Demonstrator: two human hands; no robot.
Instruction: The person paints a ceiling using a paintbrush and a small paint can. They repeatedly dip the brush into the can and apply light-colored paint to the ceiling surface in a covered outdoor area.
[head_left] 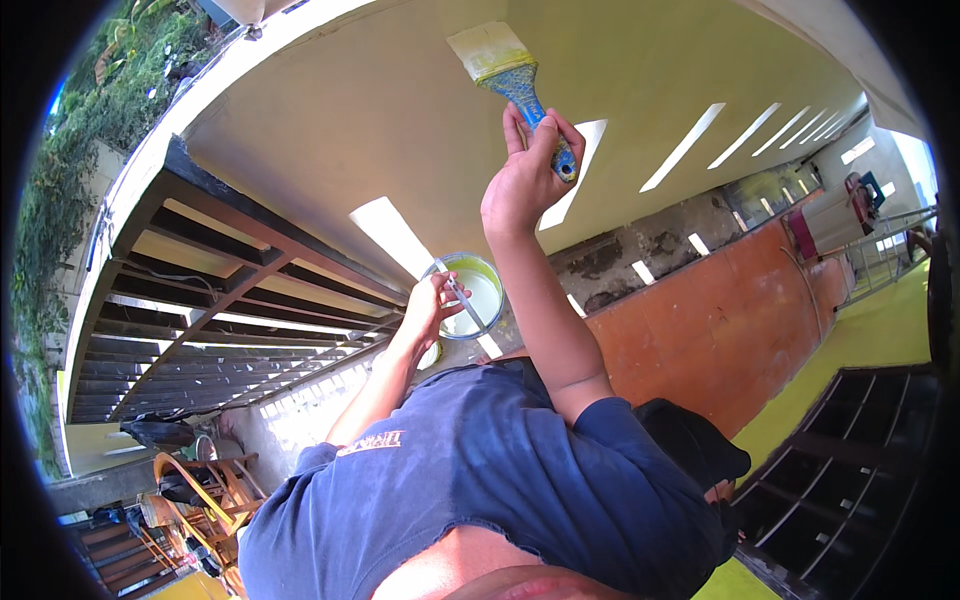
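Note:
My right hand (522, 185) is raised in front of the wall, its fingers wrapped round the blue, paint-specked handle of a wide paintbrush (514, 80). The brush points up and left, and its pale bristles are at the wall (330, 140); whether they press on it I cannot tell. Lower down, my left hand (428, 308) is closed on the grey handle that crosses the mouth of a paint bucket (480, 266). Pale, whitish paint lies in the bucket, and yellow-green paint coats its inner wall.
Left of the bucket runs a dark slatted metal gate (220, 270). A wooden chair (205, 500) stands at the lower left. An orange-red floor area (700, 330) stretches right, toward a metal ladder-like frame (885, 255). Strips of sunlight cross the wall.

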